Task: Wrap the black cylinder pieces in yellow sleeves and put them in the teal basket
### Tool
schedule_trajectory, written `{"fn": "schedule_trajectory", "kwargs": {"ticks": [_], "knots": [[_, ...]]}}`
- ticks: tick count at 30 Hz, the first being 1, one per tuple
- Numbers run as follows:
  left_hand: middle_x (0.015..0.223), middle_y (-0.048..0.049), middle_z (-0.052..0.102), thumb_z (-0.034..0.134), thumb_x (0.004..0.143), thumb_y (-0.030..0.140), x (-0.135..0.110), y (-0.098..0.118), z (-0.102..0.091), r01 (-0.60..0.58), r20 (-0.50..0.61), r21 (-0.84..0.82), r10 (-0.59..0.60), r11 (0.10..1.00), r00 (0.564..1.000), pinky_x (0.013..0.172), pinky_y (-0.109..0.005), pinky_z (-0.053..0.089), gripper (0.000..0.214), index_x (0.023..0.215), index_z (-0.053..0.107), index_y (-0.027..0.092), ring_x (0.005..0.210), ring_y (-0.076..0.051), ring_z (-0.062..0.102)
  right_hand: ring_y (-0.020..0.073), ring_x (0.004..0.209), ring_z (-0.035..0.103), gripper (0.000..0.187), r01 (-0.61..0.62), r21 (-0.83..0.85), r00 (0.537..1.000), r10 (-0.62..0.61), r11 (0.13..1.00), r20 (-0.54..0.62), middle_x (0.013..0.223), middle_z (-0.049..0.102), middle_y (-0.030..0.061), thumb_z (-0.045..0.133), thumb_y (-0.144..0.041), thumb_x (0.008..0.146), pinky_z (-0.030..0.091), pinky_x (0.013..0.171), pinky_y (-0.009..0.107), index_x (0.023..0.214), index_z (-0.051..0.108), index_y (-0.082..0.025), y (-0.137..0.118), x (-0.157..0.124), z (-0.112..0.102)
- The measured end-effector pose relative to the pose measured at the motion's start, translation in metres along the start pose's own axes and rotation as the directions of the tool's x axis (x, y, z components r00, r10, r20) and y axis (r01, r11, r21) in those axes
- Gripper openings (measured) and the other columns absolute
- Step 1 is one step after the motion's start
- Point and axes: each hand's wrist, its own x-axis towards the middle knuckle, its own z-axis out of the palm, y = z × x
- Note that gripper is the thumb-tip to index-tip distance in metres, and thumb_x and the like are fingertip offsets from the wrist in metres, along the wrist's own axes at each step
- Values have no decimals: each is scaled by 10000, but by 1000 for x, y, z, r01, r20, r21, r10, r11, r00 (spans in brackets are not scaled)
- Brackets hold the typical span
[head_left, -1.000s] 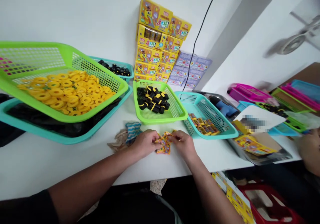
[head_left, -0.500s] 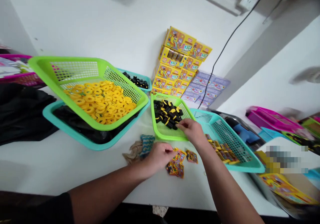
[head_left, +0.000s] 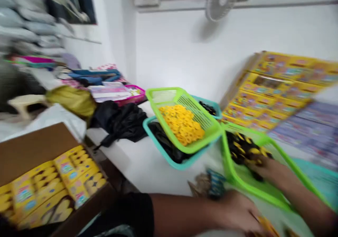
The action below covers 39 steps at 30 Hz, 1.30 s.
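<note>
My left hand (head_left: 241, 212) is low in the view, its fingers closed on the edge of a small yellow printed packet (head_left: 267, 226). The lower part of that packet is cut off by the frame. My right hand (head_left: 261, 164) reaches into a green basket (head_left: 285, 159) and touches a heap of small black-and-yellow plastic pieces (head_left: 237, 145). Motion blur hides what its fingers do there. Beside my left hand lie a crumpled brown cloth (head_left: 202, 184) and a blue striped cloth (head_left: 217, 183).
Another green basket (head_left: 169, 124) of yellow rings (head_left: 182, 124) rests tilted on a teal basket (head_left: 182, 166). Yellow boxes (head_left: 277, 85) are stacked against the wall. At lower left stands an open carton (head_left: 39, 135) of yellow boxes. A black bag (head_left: 124, 122) lies on the table.
The view has swung left, bringing the open carton and the fan into sight. My right hand has gone deeper into the black-and-yellow pieces. My left hand still holds a packet.
</note>
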Motion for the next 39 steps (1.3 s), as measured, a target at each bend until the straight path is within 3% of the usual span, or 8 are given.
{"fn": "schedule_trajectory", "kwargs": {"ticks": [3,5,8,10,12,19,33,39], "knots": [[656,-3,676,766,623,206,-28,-1,-36,-58,-197,60,69,997,978,528,-238,385,66,633,702,192,603,-138,561,176,531,544,244,-120,339,993,114,933,38,695,646,51,660,-441,653,460,525,329,793,706,-248,-40,-33,-17],[613,3,635,713,644,160,-29,-5,-46,-57,-171,71,68,996,983,508,-240,355,35,650,678,157,569,-137,539,152,531,518,316,-178,739,979,192,650,67,705,607,30,712,-430,589,477,479,307,800,686,-197,-51,-67,-17],[487,33,523,672,695,182,-20,-9,-41,-39,-144,82,51,996,988,464,-232,313,110,611,608,151,467,-125,482,127,549,486,307,-148,972,927,367,184,72,674,525,-4,759,-400,565,513,438,286,730,642,-169,-49,-125,-1],[411,56,448,682,715,235,-17,-8,-35,-17,-128,83,28,996,991,432,-222,288,193,588,558,162,404,-120,456,120,565,481,284,-131,991,877,465,-7,120,692,511,-11,765,-384,581,537,450,288,705,618,-175,-45,-157,14],[359,68,412,700,720,283,-19,-6,-33,23,-107,57,-17,998,994,404,-208,259,263,568,518,169,355,-109,430,131,606,497,267,-140,987,845,511,-77,159,718,516,-4,771,-371,599,547,457,280,710,619,-182,-40,-176,28],[464,43,512,623,784,309,-24,8,-46,98,-38,-225,-109,969,993,353,-180,238,238,635,523,152,366,-103,499,177,730,563,256,-242,970,847,489,3,210,751,571,16,794,-357,616,582,553,291,750,654,-191,-31,-182,42],[533,35,494,640,733,392,-34,13,-46,-294,-118,9,293,956,949,489,-208,306,293,571,565,159,512,-89,407,144,690,560,270,13,978,849,515,206,-119,814,634,8,758,-394,705,493,589,269,875,684,-198,-22,-190,21],[515,58,457,755,663,376,-35,11,-42,-315,-79,-89,308,945,948,493,-208,288,333,570,524,157,495,-71,374,138,707,554,230,63,972,885,437,227,-160,806,645,5,755,-351,717,452,674,273,887,707,-204,-23,-190,18]]}}
